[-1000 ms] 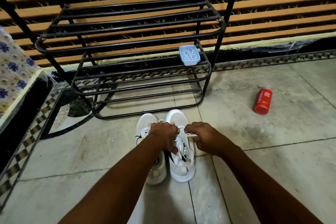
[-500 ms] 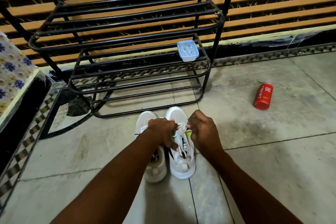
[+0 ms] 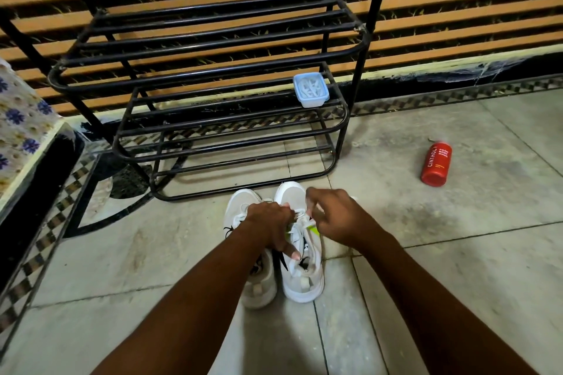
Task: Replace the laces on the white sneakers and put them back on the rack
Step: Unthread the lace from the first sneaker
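Two white sneakers stand side by side on the floor, toes toward the rack: the left sneaker (image 3: 243,202) and the right sneaker (image 3: 301,280). My left hand (image 3: 269,224) rests over the right sneaker's laced front, fingers curled on the white lace (image 3: 300,218). My right hand (image 3: 335,219) pinches the same lace from the right side, just above the eyelets. The black metal shoe rack (image 3: 213,82) stands right behind the sneakers.
A small blue box (image 3: 310,90) holding white laces sits on the rack's middle shelf, right end. A red bottle (image 3: 436,164) lies on the tile floor to the right. A flowered cloth surface (image 3: 21,128) juts in at the left.
My right hand has shifted slightly right and up while pulling on the lace. The left hand stays on the right sneaker. The view has moved a little closer.
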A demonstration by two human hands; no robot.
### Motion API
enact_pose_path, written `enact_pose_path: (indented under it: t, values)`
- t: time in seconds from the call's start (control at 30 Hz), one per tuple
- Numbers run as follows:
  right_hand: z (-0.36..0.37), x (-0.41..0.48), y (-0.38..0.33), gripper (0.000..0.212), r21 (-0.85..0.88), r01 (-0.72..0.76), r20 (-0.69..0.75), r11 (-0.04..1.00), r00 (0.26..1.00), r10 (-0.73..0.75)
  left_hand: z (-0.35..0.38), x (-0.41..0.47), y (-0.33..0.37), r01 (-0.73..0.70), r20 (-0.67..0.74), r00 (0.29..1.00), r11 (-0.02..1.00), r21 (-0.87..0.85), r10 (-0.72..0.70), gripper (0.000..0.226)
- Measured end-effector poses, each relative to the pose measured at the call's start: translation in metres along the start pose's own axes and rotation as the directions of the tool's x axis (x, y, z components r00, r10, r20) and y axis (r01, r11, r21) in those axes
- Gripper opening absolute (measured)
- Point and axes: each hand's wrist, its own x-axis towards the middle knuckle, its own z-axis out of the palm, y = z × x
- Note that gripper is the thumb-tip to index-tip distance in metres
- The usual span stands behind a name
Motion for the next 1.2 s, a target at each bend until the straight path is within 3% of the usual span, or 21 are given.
enact_pose_path:
  t: [0.07, 0.13, 0.23, 0.37, 0.5, 0.57, 0.7, 0.87, 1.03, 1.2]
  values:
    - [0.011, -0.006, 0.009, 0.026, -0.211, 0.075, 0.180, 0.975, 0.983, -0.037, 0.003, 0.002, -0.002, -0.003, -0.009, 1.000, 1.000, -0.011, 0.002, 0.107]
    - [0.017, -0.007, 0.014, 0.026, -0.306, 0.066, 0.248, 0.950, 0.969, 0.013, 0.004, 0.003, -0.003, -0.006, -0.021, 1.000, 1.000, -0.018, 0.006, 0.109]
    - [0.021, 0.002, 0.015, 0.016, -0.252, -0.048, 0.222, 0.967, 0.969, 0.106, 0.006, 0.004, -0.004, -0.006, -0.029, 1.000, 1.000, -0.016, 0.005, 0.109]
    - [0.024, 0.007, 0.016, 0.027, -0.167, -0.104, 0.142, 0.980, 0.982, 0.128, 0.006, 0.005, -0.007, -0.021, -0.023, 1.000, 0.999, -0.039, 0.020, 0.107]
    - [0.036, -0.007, 0.007, 0.047, 0.096, -0.164, -0.072, 0.982, 0.983, 0.171, 0.005, 0.004, -0.010, -0.018, -0.012, 1.000, 0.998, -0.060, 0.018, 0.111]
    - [0.045, -0.011, 0.005, 0.047, 0.121, -0.171, -0.135, 0.978, 0.973, 0.187, 0.003, 0.003, -0.011, -0.036, -0.012, 0.999, 0.998, -0.058, 0.035, 0.110]
    - [0.045, -0.014, 0.007, 0.030, 0.168, -0.186, -0.147, 0.968, 0.966, 0.211, -0.001, 0.001, -0.014, -0.049, 0.018, 0.999, 0.994, -0.099, 0.051, 0.121]
    - [0.040, -0.012, 0.003, 0.031, 0.097, -0.027, -0.058, 0.995, 0.998, 0.032, -0.002, 0.001, -0.011, -0.036, 0.017, 0.999, 0.992, -0.125, 0.038, 0.126]
    - [0.043, -0.016, 0.003, 0.039, 0.354, -0.145, -0.099, 0.924, 0.976, 0.192, -0.002, -0.001, -0.009, -0.022, 0.015, 1.000, 0.990, -0.139, 0.025, 0.123]
    - [0.046, -0.022, -0.007, 0.035, 0.703, -0.159, -0.171, 0.693, 0.908, 0.382, 0.001, -0.003, -0.012, -0.030, 0.012, 0.999, 0.992, -0.122, 0.032, 0.125]
